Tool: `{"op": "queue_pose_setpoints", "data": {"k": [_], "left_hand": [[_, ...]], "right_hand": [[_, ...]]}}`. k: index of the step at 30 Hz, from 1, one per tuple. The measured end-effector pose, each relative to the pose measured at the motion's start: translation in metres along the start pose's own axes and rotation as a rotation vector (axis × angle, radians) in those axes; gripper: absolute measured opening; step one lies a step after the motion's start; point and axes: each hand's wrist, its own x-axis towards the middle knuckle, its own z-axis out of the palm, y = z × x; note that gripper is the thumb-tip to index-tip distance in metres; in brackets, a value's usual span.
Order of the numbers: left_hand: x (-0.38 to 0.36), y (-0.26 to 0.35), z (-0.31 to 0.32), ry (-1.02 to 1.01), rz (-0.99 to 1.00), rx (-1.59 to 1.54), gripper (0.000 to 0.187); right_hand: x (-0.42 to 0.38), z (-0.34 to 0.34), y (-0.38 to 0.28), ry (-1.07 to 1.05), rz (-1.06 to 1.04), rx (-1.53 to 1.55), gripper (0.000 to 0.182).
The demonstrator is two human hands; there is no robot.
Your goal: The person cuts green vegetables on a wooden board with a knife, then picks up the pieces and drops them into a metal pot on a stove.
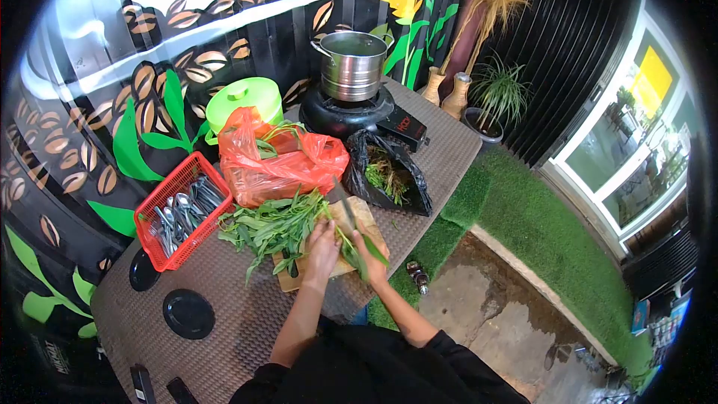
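Note:
Leafy green stems [277,226] lie in a pile over the left part of a wooden cutting board [372,230]. My left hand [322,248] is closed around some of the stems at the pile's right side. A knife [344,204] is in my right hand [366,256], its blade pointing up and away over the board. Long leaves hang beside my right fingers. Just behind the pile sits a red plastic bag [280,164] with more greens inside. To its right, an open black bag [389,181] holds greens and stems.
A red basket [183,213] of cutlery stands left on the woven table [247,314], near two black round plates [188,314]. Behind are a green lidded container [243,105] and a steel pot [354,67] on a black stove [344,116].

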Motion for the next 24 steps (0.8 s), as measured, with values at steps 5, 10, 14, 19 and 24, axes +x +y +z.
{"op": "queue_pose_setpoints", "data": {"k": [5,10,14,19,24], "left_hand": [[-0.007,0.03,0.006,0.015,0.11,0.088,0.026],[-0.014,0.05,0.023,0.043,0.091,0.252,0.026],[-0.02,0.063,0.036,0.067,0.125,0.307,0.019],[-0.004,0.056,0.021,0.103,0.28,0.402,0.017],[-0.007,0.051,0.04,0.111,0.295,0.493,0.025]], "right_hand": [[0.024,-0.013,0.012,-0.44,0.52,0.799,0.027],[0.031,-0.021,0.003,-0.796,0.696,0.877,0.03],[0.038,-0.047,0.01,-0.905,0.614,0.63,0.038],[0.039,-0.069,0.001,-0.552,0.6,0.382,0.033],[0.013,-0.061,-0.035,-0.157,0.109,0.396,0.029]]}}
